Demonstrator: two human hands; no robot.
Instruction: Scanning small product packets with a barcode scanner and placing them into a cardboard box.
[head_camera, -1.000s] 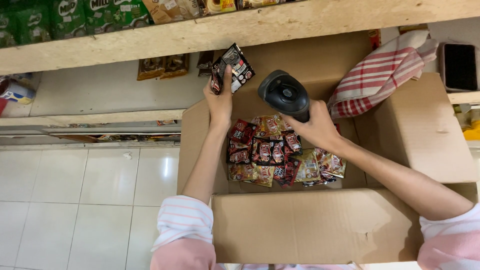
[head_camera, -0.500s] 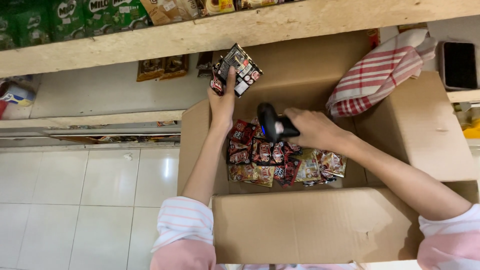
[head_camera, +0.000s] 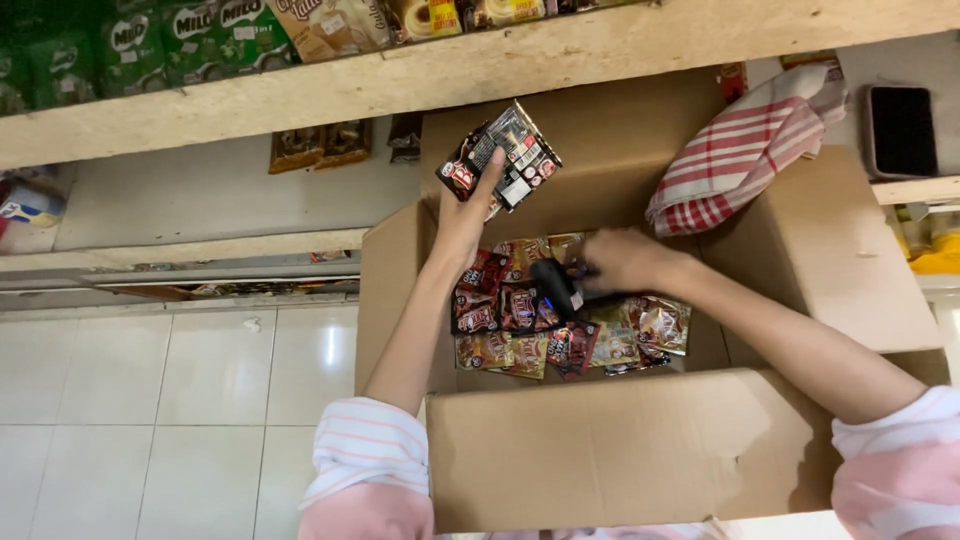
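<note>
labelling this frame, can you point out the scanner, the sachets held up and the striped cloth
scanner (head_camera: 553, 287), head view, on its dark body in the right hand.
sachets (head_camera: 520, 155), head view, on the front pack, above the left thumb.
striped cloth (head_camera: 745, 150), head view, on the middle of the red and white fold.

Left hand (head_camera: 468, 215) is up and stretched toward the far side, arm nearly straight, fingers pinched closed. Right hand (head_camera: 622, 263) sits lower, reaching in from the right with the forearm angled across, fingers curled shut in a grip. Both sleeves pushed up.
</note>
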